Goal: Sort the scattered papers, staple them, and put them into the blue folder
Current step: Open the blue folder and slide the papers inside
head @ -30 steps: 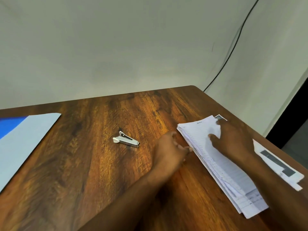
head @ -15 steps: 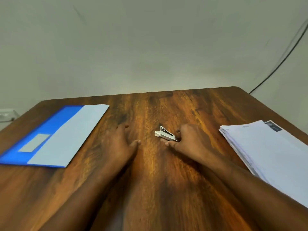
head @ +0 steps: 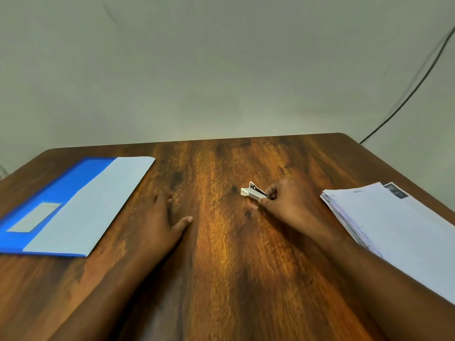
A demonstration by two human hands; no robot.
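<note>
The small stapler (head: 253,192) sits mid-surface, now pinched by the right hand (head: 286,203), which left the paper pile (head: 394,232). The left hand (head: 160,217) lies flat and open. Stapling comes next, then the blue folder (head: 64,205).

A brown wooden worktop (head: 221,279) stands by a plain pale wall (head: 221,70); a thin black cable (head: 408,94) runs down the wall at the right

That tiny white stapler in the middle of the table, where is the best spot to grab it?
Probably by the rear end, coming from the right. The stapler lies with its open mouth pointing left, so its narrow back faces the right hand, whose fingers already pinch it there, clear of the mouth.
</note>
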